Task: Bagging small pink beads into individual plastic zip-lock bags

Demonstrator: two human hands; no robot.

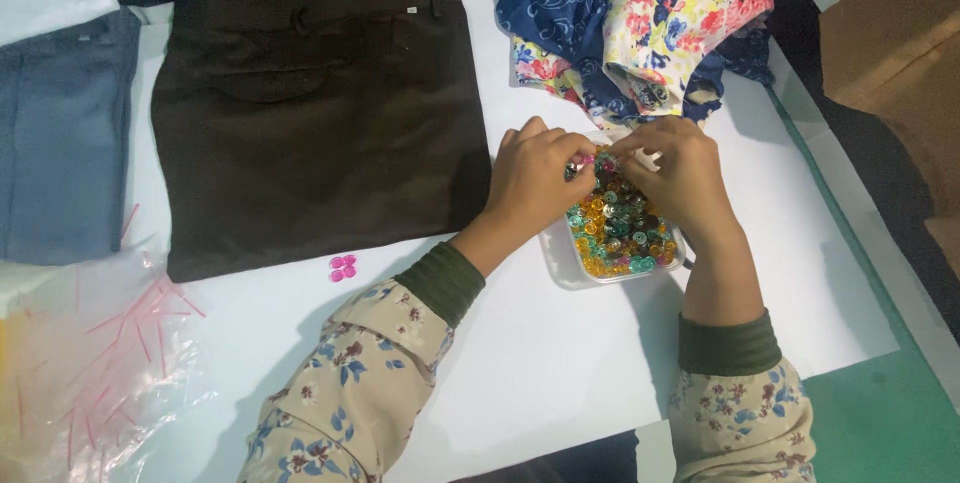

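both hands (610, 178) over bead tray (622, 228), brown trousers (315, 118) beside

Cream floral-print sleeves (350, 393) with blue and maroon flowers over dark green ribbed cuffs (442, 281).

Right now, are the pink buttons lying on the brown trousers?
No, the pink buttons lie on the white sheet, just below the brown trousers.

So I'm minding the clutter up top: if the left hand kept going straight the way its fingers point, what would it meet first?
Probably the right hand: the left hand points across the button tray toward it, fingertips nearly touching. Depth is hard to judge.
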